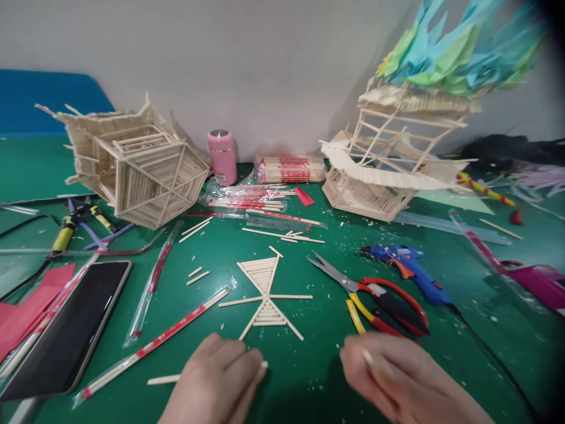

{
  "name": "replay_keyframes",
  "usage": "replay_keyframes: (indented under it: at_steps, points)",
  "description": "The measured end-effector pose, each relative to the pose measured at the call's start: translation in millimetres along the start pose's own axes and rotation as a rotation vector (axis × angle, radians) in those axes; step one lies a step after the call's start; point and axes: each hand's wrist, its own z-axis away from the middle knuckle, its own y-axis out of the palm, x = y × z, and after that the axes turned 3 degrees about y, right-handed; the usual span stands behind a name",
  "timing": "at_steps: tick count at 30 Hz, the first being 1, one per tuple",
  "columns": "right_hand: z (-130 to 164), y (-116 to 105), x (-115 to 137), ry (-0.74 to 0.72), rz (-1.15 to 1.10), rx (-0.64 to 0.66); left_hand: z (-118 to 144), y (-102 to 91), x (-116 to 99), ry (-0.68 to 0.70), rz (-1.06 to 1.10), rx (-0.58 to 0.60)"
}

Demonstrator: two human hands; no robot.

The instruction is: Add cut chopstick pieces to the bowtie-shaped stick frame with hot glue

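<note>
My left hand point(216, 380), at the bottom centre, is closed around a pale wooden chopstick point(163, 380) whose ends show on both sides of the fist. To its right, my right hand point(397, 374) is closed on a short chopstick piece point(367, 357), whose tip shows by the thumb. Beyond both hands lies a flat star-shaped frame of chopsticks point(266, 295). Two of its wedges are filled with parallel pieces, the upper one more fully. Scissors point(348, 284) with red handles lie just past my right hand, beside a yellow handle point(355, 317) partly hidden by it.
A blue glue gun point(410, 268) with a cord lies at right. Behind stand two stick models point(154, 171) point(375, 176), a pink flask point(222, 156) and wrapped chopsticks point(289, 169). A phone point(66, 330), red paper point(39, 297) and pliers point(66, 232) lie at left.
</note>
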Motion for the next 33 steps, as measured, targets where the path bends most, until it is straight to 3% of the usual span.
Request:
replay_keyframes:
  at_steps: [2,5,11,18,22,27,30,33]
  points:
    - [-9,3,-1,0.13,-0.032,-0.199,8,-4.6,11,-0.041,-0.083,-0.105]
    - [-18,8,-8,0.118,0.081,-0.332,17,-1.2,29,-0.076,-0.23,-0.167]
    - [-24,16,-16,-0.101,0.375,-0.296,23,7.4,47,-0.086,-0.415,-0.183]
    - [-31,27,-18,-0.18,0.389,-0.208,27,2.2,51,-0.05,-0.41,-0.182]
    - [-33,35,-16,-0.169,0.393,-0.197,23,-3.8,41,-0.054,-0.401,-0.246]
    - [-37,50,-7,-0.238,0.415,-0.139,7,0.0,10,0.028,-0.228,-0.226]
    - [-37,55,-5,-0.28,0.412,-0.128,1,7.8,1,0.065,-0.154,-0.149]
    - [-35,54,-7,-0.3,0.418,-0.064,0,10.9,6,0.1,-0.147,-0.081]
